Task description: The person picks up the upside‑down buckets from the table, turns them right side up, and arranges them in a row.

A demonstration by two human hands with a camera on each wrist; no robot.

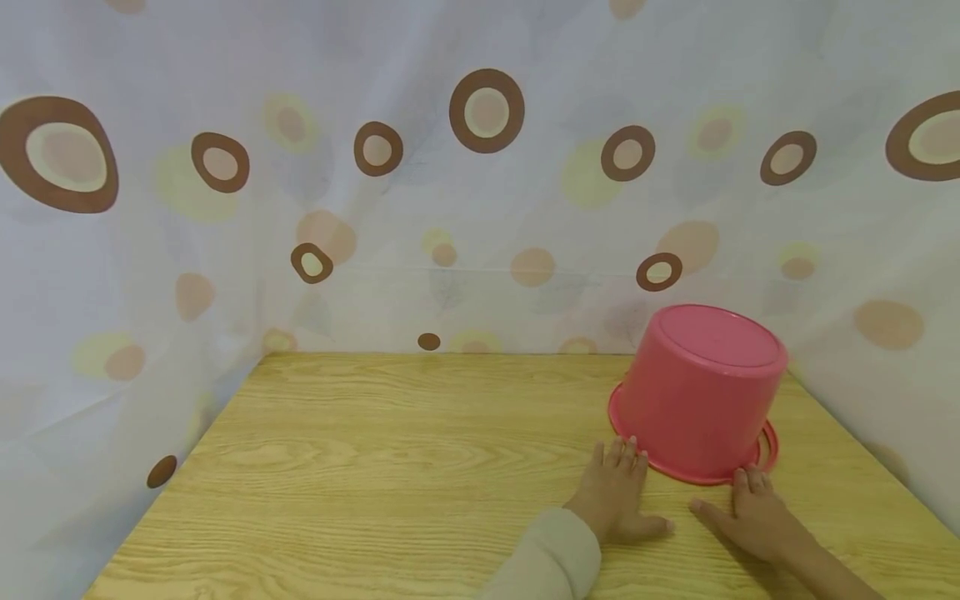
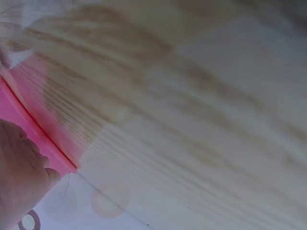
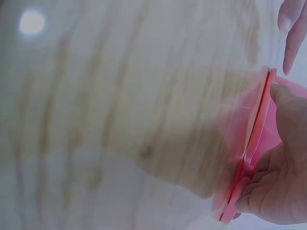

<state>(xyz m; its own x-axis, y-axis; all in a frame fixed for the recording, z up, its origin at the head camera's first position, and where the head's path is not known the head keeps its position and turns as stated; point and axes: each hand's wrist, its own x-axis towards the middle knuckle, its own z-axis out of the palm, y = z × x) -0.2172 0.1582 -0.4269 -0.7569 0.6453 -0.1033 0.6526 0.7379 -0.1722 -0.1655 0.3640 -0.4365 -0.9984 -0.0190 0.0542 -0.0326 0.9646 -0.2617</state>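
A pink plastic bucket (image 1: 693,408) stands upside down on the wooden table, its flat base facing up and its rim on the tabletop. At the rim's right side a loop handle (image 1: 770,448) sticks out. My left hand (image 1: 613,493) lies with straight, spread fingers at the near left of the rim, fingertips touching it or very close. Near the loop handle, my right hand (image 1: 761,518) has its fingertips at the rim and its thumb pointing inward. Both wrist views show a hand against the bucket's pink rim; finger detail is partly hidden there.
The wood-grain table (image 1: 375,450) extends to the left of the bucket. Behind it and along both sides hangs a pale sheet (image 1: 480,208) with brown, yellow and peach circles. The bucket stands near the table's right edge.
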